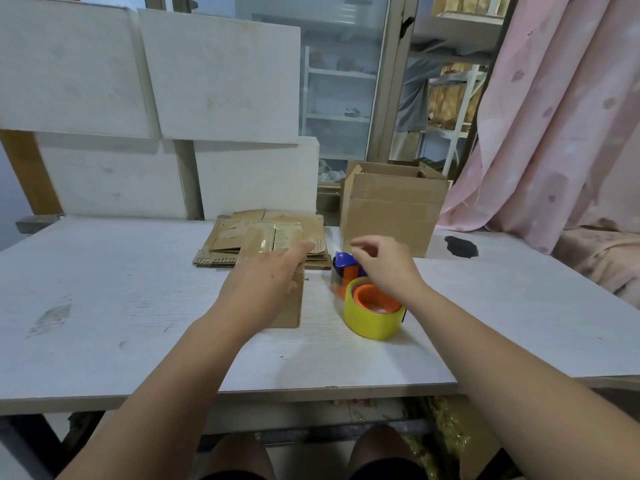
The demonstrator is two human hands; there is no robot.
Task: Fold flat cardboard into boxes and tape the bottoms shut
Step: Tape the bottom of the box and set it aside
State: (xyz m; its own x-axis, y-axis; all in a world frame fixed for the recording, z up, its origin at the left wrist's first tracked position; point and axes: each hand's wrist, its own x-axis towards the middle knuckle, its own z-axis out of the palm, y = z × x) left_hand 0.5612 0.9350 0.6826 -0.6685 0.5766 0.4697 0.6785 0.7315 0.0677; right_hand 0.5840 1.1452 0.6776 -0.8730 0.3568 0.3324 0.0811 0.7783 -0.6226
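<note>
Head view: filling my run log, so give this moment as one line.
left hand flat on small box | right hand open over tape dispenser, holding nothing | flat cardboard stack behind

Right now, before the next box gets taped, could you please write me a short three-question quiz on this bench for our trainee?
1. True or false: the tape dispenser lies to the right of the small box.
2. Fill in: the tape roll on the dispenser is ____ in colour.
3. What does the left hand lie over? A) the small box B) the tape dispenser C) the tape roll

Key: 1 true; 2 yellow; 3 A.
</note>
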